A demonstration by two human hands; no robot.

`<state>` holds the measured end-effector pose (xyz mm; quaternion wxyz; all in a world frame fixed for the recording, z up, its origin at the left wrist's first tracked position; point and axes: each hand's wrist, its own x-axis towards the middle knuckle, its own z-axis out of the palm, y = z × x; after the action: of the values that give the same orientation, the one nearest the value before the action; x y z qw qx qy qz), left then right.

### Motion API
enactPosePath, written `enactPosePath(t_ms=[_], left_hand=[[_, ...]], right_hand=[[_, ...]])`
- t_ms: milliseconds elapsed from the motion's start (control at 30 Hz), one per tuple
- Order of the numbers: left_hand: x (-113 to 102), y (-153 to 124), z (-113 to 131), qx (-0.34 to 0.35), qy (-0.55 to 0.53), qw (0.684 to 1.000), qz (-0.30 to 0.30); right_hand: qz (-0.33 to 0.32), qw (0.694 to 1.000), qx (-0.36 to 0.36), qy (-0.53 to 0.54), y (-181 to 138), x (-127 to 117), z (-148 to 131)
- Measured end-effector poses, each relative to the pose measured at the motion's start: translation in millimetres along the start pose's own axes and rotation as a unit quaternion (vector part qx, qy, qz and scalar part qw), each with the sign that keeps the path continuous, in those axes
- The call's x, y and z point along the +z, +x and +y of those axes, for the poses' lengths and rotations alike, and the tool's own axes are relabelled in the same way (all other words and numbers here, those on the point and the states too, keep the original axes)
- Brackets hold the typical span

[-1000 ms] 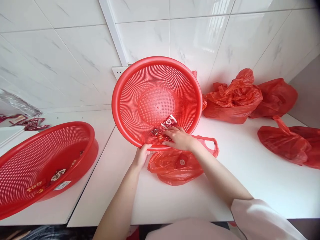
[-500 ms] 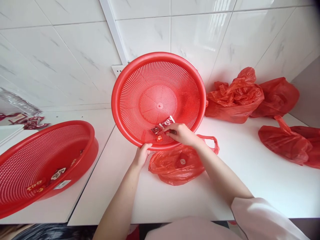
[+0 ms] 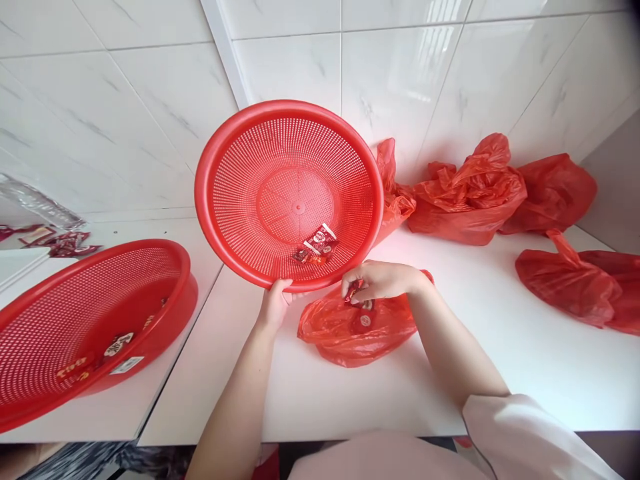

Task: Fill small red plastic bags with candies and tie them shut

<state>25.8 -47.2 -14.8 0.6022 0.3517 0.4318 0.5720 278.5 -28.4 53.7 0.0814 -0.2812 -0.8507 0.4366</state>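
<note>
My left hand [image 3: 277, 301] grips the near rim of a red perforated plastic basket [image 3: 205, 220], which is tilted so its inside faces me. Several small wrapped snack packets [image 3: 321, 240] lie low in the basket, dark red, with an orange one among them. Over a red plastic bag [image 3: 335, 340] on the table, my right hand [image 3: 380, 283] is closed on a small dark red wrapped packet [image 3: 353, 291]. A round pale mark shows on a red packet [image 3: 364, 321] in that bag.
On the left a second red basket [image 3: 187, 280] leans, holding a few packets. Red plastic bags [image 3: 470, 200] stand by the tiled wall, and another bag [image 3: 575, 287] lies at the right. Loose packets [image 3: 70, 243] sit at the far left behind a white box edge.
My right hand has come out of the basket with a packet and is now over the bag. The basket has shifted left with my left hand, showing another bag behind it.
</note>
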Motion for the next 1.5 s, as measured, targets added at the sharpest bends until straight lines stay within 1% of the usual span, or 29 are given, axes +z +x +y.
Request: enactPosePath(t_ms=[133,200,333,400,467,500,533,567,600,633,667,733,800,867,900,967,1067,1167,1267,1333,1433,1500], left_hand=[[1.9,-0.6,1.3,-0.007,0.007,1.0,0.01],[2.5,-1.1,1.5,-0.009,0.012,1.0,0.01],[1.8,-1.4,0.3,-0.013,0.011,1.0,0.008],[1.2,-1.1,-0.4,-0.015,0.009,1.0,0.008],[0.8,-0.9,-0.5,-0.014,0.01,1.0,0.012],[0.6,-0.8,-0.5,-0.012,0.011,1.0,0.014],[0.5,-0.7,-0.4,-0.01,0.013,1.0,0.014],[0.3,-0.5,-0.5,-0.01,0.014,1.0,0.012],[-0.1,-0.4,-0.6,-0.011,0.017,1.0,0.006],[-0.5,-0.3,-0.8,-0.015,0.02,1.0,-0.002],[-1.0,-0.3,-1.2,-0.019,0.024,0.999,-0.01],[-1.9,-0.8,-2.0,-0.025,0.034,0.999,-0.021],[-2.3,-2.3,-3.1,-0.031,0.045,0.998,-0.029],[-1.9,-4.6,-4.7,-0.038,0.053,0.997,-0.043],[-1.4,-6.0,-5.9,-0.041,0.055,0.996,-0.054],[-0.3,-8.4,-9.0,-0.046,0.056,0.995,-0.074],[1.5,-10.4,-14.7,-0.056,0.057,0.993,-0.092],[2.9,-10.7,-19.2,-0.053,0.061,0.993,-0.087],[3.8,-10.6,-21.6,-0.045,0.07,0.993,-0.078],[3.8,-10.5,-22.2,-0.045,0.07,0.994,-0.074],[3.3,-10.0,-21.6,-0.042,0.065,0.995,-0.06],[3.1,-9.2,-19.6,-0.029,0.071,0.996,-0.05]], right_hand=[[0.024,0.999,-0.016,-0.026,1.5,0.5,-0.8],[0.032,0.999,-0.008,-0.029,-0.2,-0.8,-1.1],[0.015,0.999,0.021,-0.04,-2.1,-1.2,0.3],[-0.012,0.997,0.054,-0.052,-2.6,-0.5,2.0],[-0.045,0.991,0.111,-0.058,-3.9,-0.3,3.7],[-0.05,0.986,0.144,-0.063,-4.8,-0.5,4.1],[-0.044,0.981,0.176,-0.074,-5.7,-0.9,4.2],[-0.026,0.975,0.199,-0.092,-6.4,-1.4,4.0],[0.004,0.972,0.207,-0.114,-6.6,-1.7,3.3],[0.04,0.971,0.197,-0.131,-6.2,-1.8,2.5],[0.076,0.972,0.173,-0.137,-5.0,-1.5,1.6],[0.144,0.977,0.102,-0.12,0.0,0.9,0.3],[0.207,0.972,0.041,-0.106,7.9,5.8,0.7],[0.252,0.96,0.001,-0.124,17.2,12.6,2.9],[0.264,0.955,-0.013,-0.138,22.0,16.5,4.5],[0.267,0.95,-0.013,-0.16,31.0,24.6,8.1],[0.241,0.953,0.026,-0.182,42.6,36.2,13.2],[0.23,0.952,0.024,-0.2,51.2,43.9,17.6],[0.252,0.945,0.013,-0.208,55.6,45.9,22.0],[0.257,0.947,-0.001,-0.19,56.4,44.5,24.6],[0.26,0.956,-0.046,-0.129,54.6,39.5,25.7],[0.266,0.958,-0.058,-0.09,50.5,34.2,22.7]])
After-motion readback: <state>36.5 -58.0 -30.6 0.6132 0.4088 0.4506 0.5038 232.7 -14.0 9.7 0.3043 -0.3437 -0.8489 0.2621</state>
